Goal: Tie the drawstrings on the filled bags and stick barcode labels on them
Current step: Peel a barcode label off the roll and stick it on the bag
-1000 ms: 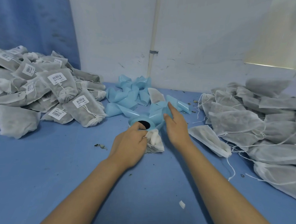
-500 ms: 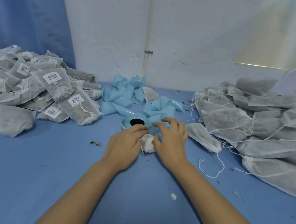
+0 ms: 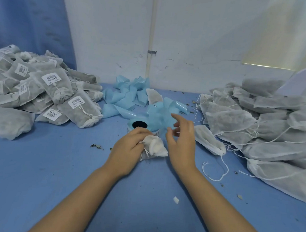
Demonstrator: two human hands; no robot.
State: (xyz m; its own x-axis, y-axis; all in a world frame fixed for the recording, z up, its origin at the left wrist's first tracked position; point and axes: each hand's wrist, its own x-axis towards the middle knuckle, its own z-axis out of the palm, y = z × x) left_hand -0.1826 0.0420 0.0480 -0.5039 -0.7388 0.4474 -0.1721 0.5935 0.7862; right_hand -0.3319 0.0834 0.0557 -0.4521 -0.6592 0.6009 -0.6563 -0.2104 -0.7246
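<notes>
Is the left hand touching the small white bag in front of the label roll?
Touching. The head view shows the left hand gripping the bag at its gathered neck, fingers curled round the white cloth.

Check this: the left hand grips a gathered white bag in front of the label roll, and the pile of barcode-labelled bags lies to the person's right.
One slip: the head view shows the pile of barcode-labelled bags to the person's left, not right. The left hand does grip the gathered white bag in front of the label roll.
</notes>
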